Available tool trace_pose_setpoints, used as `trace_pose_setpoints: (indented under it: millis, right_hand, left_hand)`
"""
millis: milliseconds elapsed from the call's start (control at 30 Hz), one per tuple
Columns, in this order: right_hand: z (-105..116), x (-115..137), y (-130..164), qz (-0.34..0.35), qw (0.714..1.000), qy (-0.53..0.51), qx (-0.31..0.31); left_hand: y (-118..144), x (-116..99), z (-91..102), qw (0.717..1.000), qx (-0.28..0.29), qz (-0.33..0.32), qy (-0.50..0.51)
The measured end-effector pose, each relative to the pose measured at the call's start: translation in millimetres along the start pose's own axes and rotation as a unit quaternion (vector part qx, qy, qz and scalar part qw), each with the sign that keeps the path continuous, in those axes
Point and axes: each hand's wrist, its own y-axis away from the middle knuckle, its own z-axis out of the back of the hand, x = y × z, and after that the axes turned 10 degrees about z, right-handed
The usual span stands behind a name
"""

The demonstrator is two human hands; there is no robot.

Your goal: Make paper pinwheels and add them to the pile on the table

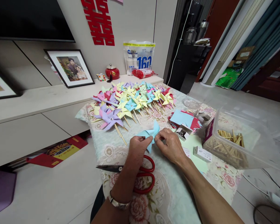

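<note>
A light-blue paper pinwheel (155, 127) is between my hands, its blades partly hidden by my fingers. My left hand (140, 146) is closed on it, thumb lying across the paper near its middle. My right hand (170, 141) is pinched at the pinwheel's right side; whether a small pin is also between those fingertips is hidden. Scissors with red handles (146, 183) lie under my left wrist, blades pointing left. Finished pinwheels on sticks, such as a purple one (111, 118), lie bunched behind my hands.
Right of my hands are stacked blue and red paper sheets (182, 118), an open small box of dark metal pieces (182, 134) and a white box (202, 154). A clear plastic bin (254, 157) holds wooden sticks (232, 137). A framed photo (70, 67) stands on the cabinet ledge.
</note>
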Motion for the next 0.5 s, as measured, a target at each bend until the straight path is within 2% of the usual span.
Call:
trace_pose_setpoints:
  millis: [367, 500]
  right_hand:
    - [0.8, 0.0, -0.1, -0.006, 1.000, -0.008, 0.005]
    - [1.6, 2.5, -0.4, -0.001, 1.000, -0.021, -0.019]
  left_hand:
    - [-0.9, 2.0, -1.3, 1.000, -0.015, 0.001, -0.001]
    - [-1.4, -1.4, -0.3, 1.000, -0.014, -0.003, 0.022]
